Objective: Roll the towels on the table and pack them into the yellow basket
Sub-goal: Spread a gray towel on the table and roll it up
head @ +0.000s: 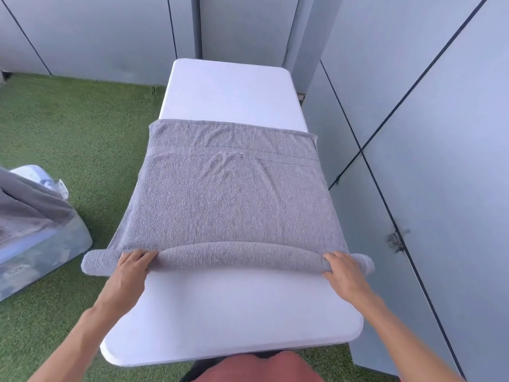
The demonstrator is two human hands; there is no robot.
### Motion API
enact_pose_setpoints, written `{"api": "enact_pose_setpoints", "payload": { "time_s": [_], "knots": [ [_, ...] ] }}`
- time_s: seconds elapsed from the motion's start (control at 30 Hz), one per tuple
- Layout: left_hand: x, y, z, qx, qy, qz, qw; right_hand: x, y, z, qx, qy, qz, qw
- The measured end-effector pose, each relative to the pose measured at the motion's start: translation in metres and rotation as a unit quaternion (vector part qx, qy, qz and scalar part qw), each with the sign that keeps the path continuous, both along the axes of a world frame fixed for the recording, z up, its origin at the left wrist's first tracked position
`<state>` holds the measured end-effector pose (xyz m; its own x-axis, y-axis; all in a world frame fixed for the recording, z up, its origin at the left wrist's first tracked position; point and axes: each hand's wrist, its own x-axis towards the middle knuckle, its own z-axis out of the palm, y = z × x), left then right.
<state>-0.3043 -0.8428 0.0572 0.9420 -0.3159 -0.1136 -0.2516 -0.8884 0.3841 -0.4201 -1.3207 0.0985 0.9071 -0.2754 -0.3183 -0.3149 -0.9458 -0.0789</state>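
A grey terry-cloth towel (228,194) lies across the middle of a long white rectangular table (231,95). Its near part is rolled into a thick tube whose long axis runs from left to right in the frame, crosswise to the table, and both ends of the roll stick out past the table edges. The flat part spreads from the roll toward the upper part of the frame. The left hand (132,267) lies on the roll near its left end, fingers curled over it. The right hand (343,268) grips the roll near its right end. At the left edge, on green artificial grass (68,119), stands a translucent plastic container (41,244) with grey cloth inside.
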Motion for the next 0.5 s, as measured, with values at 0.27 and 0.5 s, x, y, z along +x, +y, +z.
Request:
{"api": "enact_pose_setpoints", "payload": {
  "time_s": [0.27,0.5],
  "knots": [
    [0.044,0.009,0.03,-0.047,0.097,0.026,0.994,0.019,-0.023,0.017,0.266,0.034,-0.142,0.953],
    [-0.03,-0.01,-0.005,-0.01,-0.118,0.01,0.993,-0.02,0.018,-0.01,-0.011,-0.176,-0.046,0.983]
  ]
}}
